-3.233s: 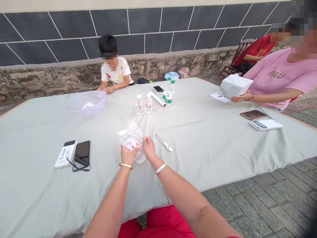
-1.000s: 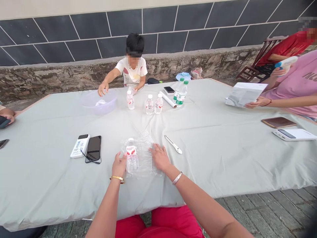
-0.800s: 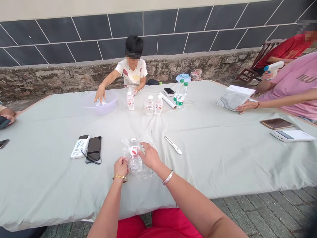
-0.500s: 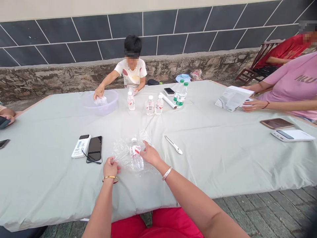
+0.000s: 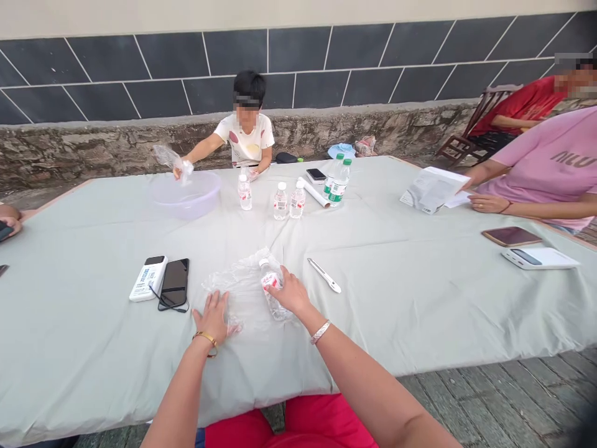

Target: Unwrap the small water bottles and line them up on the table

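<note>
A small clear water bottle (image 5: 270, 287) with a white cap and a red-and-white label lies tilted on a crumpled clear plastic bag (image 5: 237, 292) on the grey-green tablecloth (image 5: 401, 292). My right hand (image 5: 290, 292) grips the bottle at its middle. My left hand (image 5: 213, 316) lies flat with spread fingers on the bag's left edge and presses it down. A gold bangle sits on my left wrist and a silver one on my right.
A white utility knife (image 5: 323, 275) lies right of the bottle. A white power bank (image 5: 147, 278) and black phone (image 5: 174, 283) lie to the left. Farther off stand several bottles (image 5: 289, 199) and a clear basin (image 5: 185, 194). A child opposite holds up a plastic bag (image 5: 168, 158); a person in pink sits at the right.
The bag has been spread flat to the left. My left hand went from pinching its edge to pressing flat on it. My right hand has shifted the bottle to the right and tilted it.
</note>
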